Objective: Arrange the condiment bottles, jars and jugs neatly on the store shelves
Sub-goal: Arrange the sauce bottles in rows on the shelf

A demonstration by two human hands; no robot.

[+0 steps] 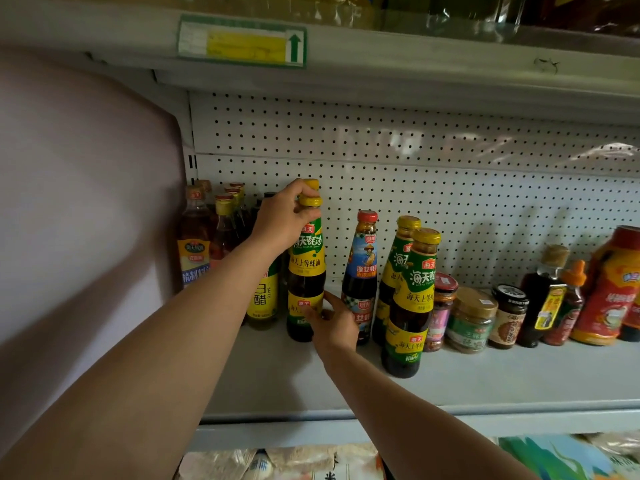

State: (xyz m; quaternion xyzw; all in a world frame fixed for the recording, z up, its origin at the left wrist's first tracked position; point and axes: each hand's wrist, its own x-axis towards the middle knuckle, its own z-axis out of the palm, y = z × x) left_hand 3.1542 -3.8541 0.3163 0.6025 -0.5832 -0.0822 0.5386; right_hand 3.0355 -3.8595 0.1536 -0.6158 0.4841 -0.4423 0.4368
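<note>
Left fingers curled round oyster sauce bottle neck, right fingertips at base

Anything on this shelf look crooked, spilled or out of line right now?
No spills or damage show. One yellow-capped oyster sauce bottle stands forward of the row, and the small dark bottle near the right end looks tilted.

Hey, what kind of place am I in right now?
Most likely a grocery store aisle. A price tag sits on the edge of the upper shelf, a white pegboard back panel runs behind, and labelled sauce bottles and jars stand in a row.
</note>
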